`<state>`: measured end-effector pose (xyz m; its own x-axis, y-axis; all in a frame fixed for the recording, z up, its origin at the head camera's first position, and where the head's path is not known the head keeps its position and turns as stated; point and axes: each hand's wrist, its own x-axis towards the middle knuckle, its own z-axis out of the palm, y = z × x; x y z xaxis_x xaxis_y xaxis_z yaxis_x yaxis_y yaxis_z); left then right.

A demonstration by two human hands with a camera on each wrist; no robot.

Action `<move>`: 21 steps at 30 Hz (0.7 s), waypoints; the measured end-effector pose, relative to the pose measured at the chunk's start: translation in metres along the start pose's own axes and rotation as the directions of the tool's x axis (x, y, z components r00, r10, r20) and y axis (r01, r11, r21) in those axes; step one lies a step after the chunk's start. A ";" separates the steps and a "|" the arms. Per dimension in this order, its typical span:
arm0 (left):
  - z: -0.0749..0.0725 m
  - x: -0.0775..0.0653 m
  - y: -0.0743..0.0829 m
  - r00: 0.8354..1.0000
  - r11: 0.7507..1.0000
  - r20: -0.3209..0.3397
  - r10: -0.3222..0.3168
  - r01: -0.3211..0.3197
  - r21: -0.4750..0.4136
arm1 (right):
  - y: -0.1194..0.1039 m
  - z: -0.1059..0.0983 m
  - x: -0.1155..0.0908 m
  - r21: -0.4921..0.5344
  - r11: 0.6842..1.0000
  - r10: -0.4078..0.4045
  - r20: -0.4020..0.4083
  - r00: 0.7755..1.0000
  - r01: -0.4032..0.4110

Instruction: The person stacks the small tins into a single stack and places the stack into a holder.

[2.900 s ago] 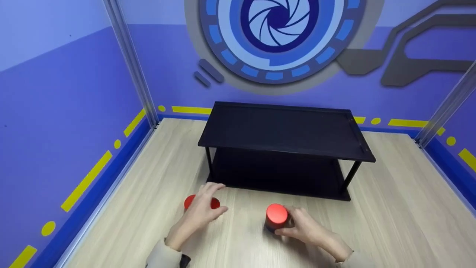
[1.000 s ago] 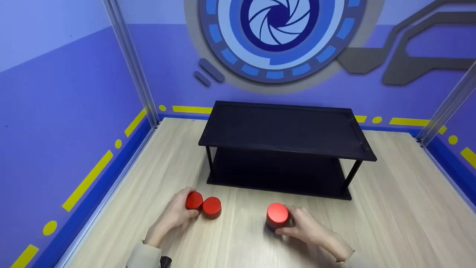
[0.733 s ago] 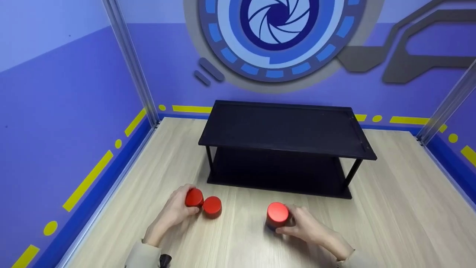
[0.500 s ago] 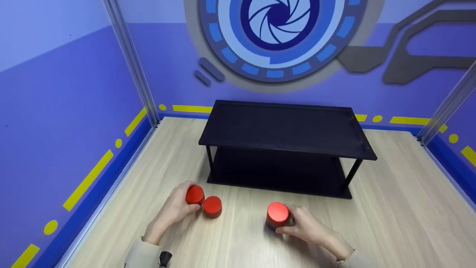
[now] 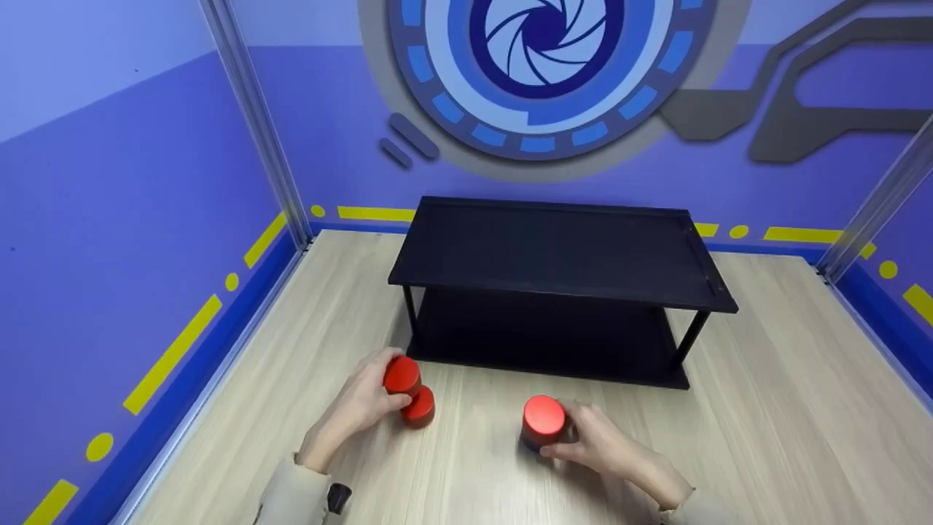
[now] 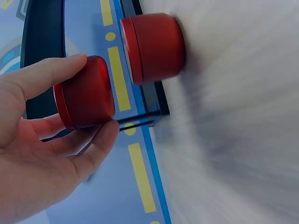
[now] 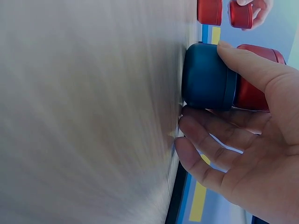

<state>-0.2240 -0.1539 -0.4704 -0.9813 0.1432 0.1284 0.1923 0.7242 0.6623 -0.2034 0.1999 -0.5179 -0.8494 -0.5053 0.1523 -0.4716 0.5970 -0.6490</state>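
Observation:
My left hand (image 5: 361, 401) grips a small round red tin (image 5: 402, 375) between thumb and fingers. In the left wrist view this tin (image 6: 88, 95) is raised off the table. A second red tin (image 5: 420, 410) stands on the table just below and right of it, partly covered by the held one in the head view. My right hand (image 5: 601, 443) holds a stack of two tins. On top is a red tin (image 5: 544, 415), and under it a dark blue tin (image 7: 205, 77) stands on the table. The right thumb and fingers lie on opposite sides of the blue tin.
A black two-tier shelf (image 5: 561, 251) stands behind the hands, its lower board (image 5: 539, 343) close to the tins. Blue-purple panels (image 5: 131, 219) wall in the pale wooden table (image 5: 773, 408) at the left, back and right.
From above the two loose red tins, my left hand has taken hold of the left one, lifted it and shifted right toward its neighbour. The right hand stays at the stack.

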 end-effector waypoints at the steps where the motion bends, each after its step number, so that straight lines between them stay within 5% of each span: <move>1: 0.001 0.000 0.001 1.000 1.000 0.002 0.006 -0.006 0.000 | 0.000 0.000 0.000 0.007 1.000 -0.002 0.004 1.000 0.002; 21: 0.021 0.012 0.036 0.983 0.987 0.093 0.157 -0.158 0.004 | 0.001 0.001 0.000 -0.005 1.000 -0.003 -0.010 1.000 0.003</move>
<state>-0.2287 -0.1122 -0.4602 -0.9344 0.3174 0.1615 0.3451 0.6949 0.6309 -0.2033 0.1995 -0.5192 -0.8501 -0.5011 0.1620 -0.4757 0.5987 -0.6445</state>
